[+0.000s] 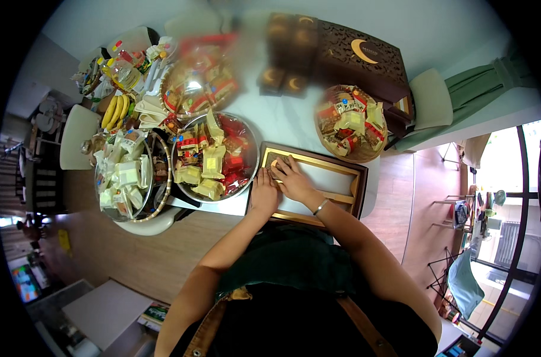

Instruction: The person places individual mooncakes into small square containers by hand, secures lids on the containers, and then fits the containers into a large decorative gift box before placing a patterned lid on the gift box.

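A shallow dark brown gift box [358,178] with a gold inner rim lies at the table's near edge, right in front of me. In its left end sits a small brown box [275,163] with a gold mark, mostly covered by my fingers. My right hand [296,180], a bracelet at its wrist, reaches over this small box with fingers and thumb around it. My left hand [265,195] lies against the gift box's left side, fingers straight and close together; its grip is unclear. White lining [328,176] and a gold divider [339,197] show in the right part.
Left of the gift box stands a round tray [258,154] of wrapped pastries. Another clear tray [151,192] and a covered basket [165,105] are farther left, near bananas [115,111]. A pastry basket [379,154], small brown boxes [295,84] and a large brown case [364,53] stand beyond.
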